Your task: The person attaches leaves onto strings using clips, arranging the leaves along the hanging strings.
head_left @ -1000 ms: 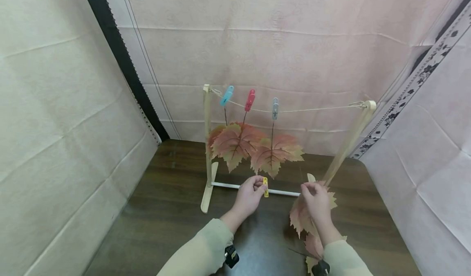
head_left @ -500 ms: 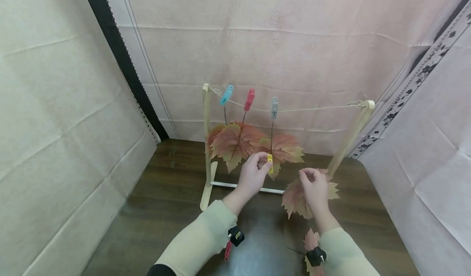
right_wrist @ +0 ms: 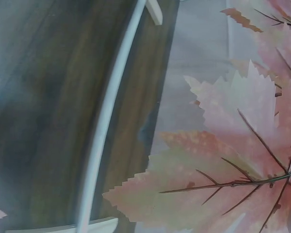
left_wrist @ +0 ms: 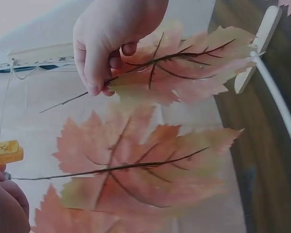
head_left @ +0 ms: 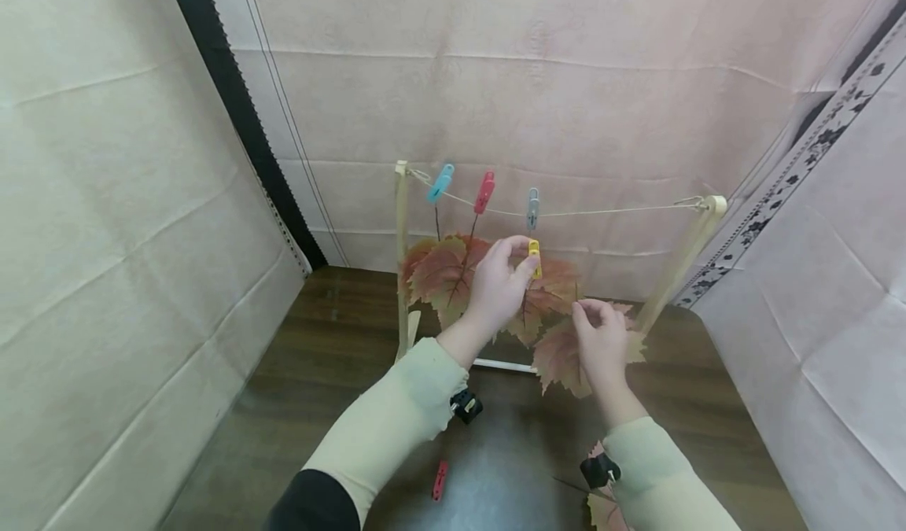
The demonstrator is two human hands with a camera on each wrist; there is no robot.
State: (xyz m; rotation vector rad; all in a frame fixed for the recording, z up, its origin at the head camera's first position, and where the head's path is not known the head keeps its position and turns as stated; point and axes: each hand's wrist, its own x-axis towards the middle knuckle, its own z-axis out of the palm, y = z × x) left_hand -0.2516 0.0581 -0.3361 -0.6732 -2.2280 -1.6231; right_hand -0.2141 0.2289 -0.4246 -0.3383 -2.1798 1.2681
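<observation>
My left hand [head_left: 499,281] pinches a yellow clothespin [head_left: 535,259], raised in front of the hanging leaves and just below the grey clothespin [head_left: 532,208]. My right hand [head_left: 602,342] pinches the thin stem of an artificial maple leaf [head_left: 561,355] with thumb and fingertips; in the left wrist view that stem [left_wrist: 70,100] pokes out past the fingertips. A string [head_left: 616,210] runs between two wooden posts. On it, blue [head_left: 440,184], red [head_left: 484,193] and grey clothespins hold up leaves [head_left: 440,275] by their stems.
Another red clothespin [head_left: 440,481] lies on the dark wooden table [head_left: 283,436]. More leaves [head_left: 605,511] lie under the right forearm. A white rod [head_left: 504,365] joins the stand's feet, and the right post [head_left: 683,259] leans beside my right hand. Pale cloth [head_left: 566,106] forms the backdrop.
Both hands have risen toward the string, the left with the yellow clothespin, the right with the maple leaf. The red clothespin on the table has come into sight from behind the left arm.
</observation>
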